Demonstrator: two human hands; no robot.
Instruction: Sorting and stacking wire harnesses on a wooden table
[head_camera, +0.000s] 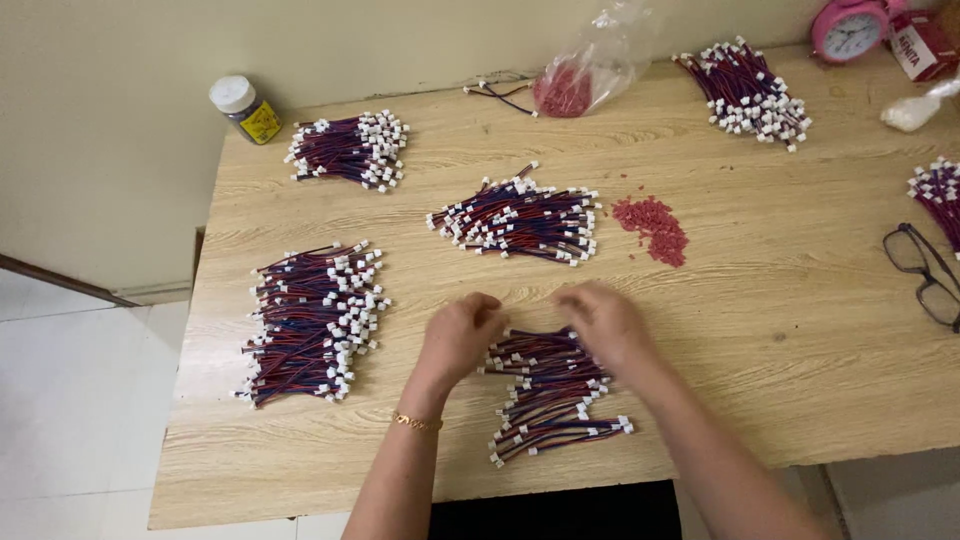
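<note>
My left hand (460, 335) and my right hand (603, 322) rest over the top of a small bundle of red-and-blue wires with white connectors (550, 395) near the table's front edge. Both hands are blurred; their fingers curl down onto the wire ends, so what exactly each grips cannot be made out. A bigger pile of the same wires (312, 320) lies left of my left hand. Another pile (520, 220) sits just beyond my hands, beside a scatter of small red pieces (652, 228).
More wire bundles lie at the back left (350, 150), back right (748, 92) and right edge (938, 195). A clear bag of red pieces (585, 72), a small jar (245, 108), a pink alarm clock (850, 30) and black glasses (925, 272) sit on the wooden table (800, 360).
</note>
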